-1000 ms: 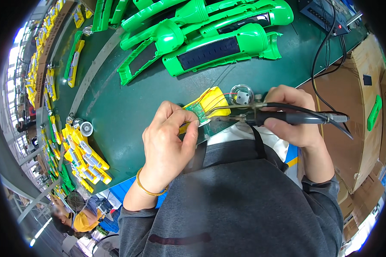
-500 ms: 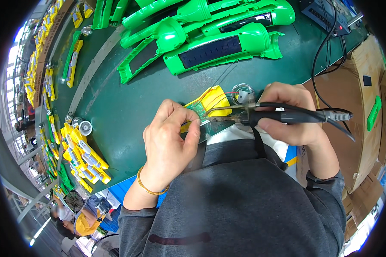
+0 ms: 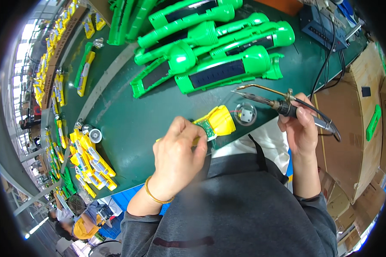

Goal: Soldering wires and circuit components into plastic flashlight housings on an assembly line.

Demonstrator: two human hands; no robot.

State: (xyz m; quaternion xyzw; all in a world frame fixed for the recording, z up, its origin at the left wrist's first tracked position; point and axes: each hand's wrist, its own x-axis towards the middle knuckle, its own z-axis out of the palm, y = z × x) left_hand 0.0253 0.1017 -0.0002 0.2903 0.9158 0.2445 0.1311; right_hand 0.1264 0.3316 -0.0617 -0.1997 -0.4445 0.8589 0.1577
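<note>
My left hand (image 3: 178, 154) is closed on a yellow plastic piece (image 3: 223, 121) that bears a small green circuit board (image 3: 207, 129), pinched near the board at the table's front edge. Its fingers hide part of the piece. A clear round lamp cup (image 3: 246, 115) with a white centre lies just right of it, a red wire between them. My right hand (image 3: 302, 132) grips a soldering iron (image 3: 284, 108) by its black handle. A thin brass tube (image 3: 261, 87) runs along the iron. The iron's tip points left, above the table and apart from the board.
Green flashlight housings (image 3: 221, 73) with dark panels are heaped at the back. Yellow battery parts (image 3: 90, 160) are piled on the left. A blue soldering station (image 3: 321, 26) with black cables stands at the back right. Cardboard (image 3: 336, 128) is on the right; a person (image 3: 83, 227) sits lower left.
My right hand has drawn the soldering iron away from the circuit board, up and to the right, and turned it. My left hand still holds the yellow piece. The whole view has shifted slightly.
</note>
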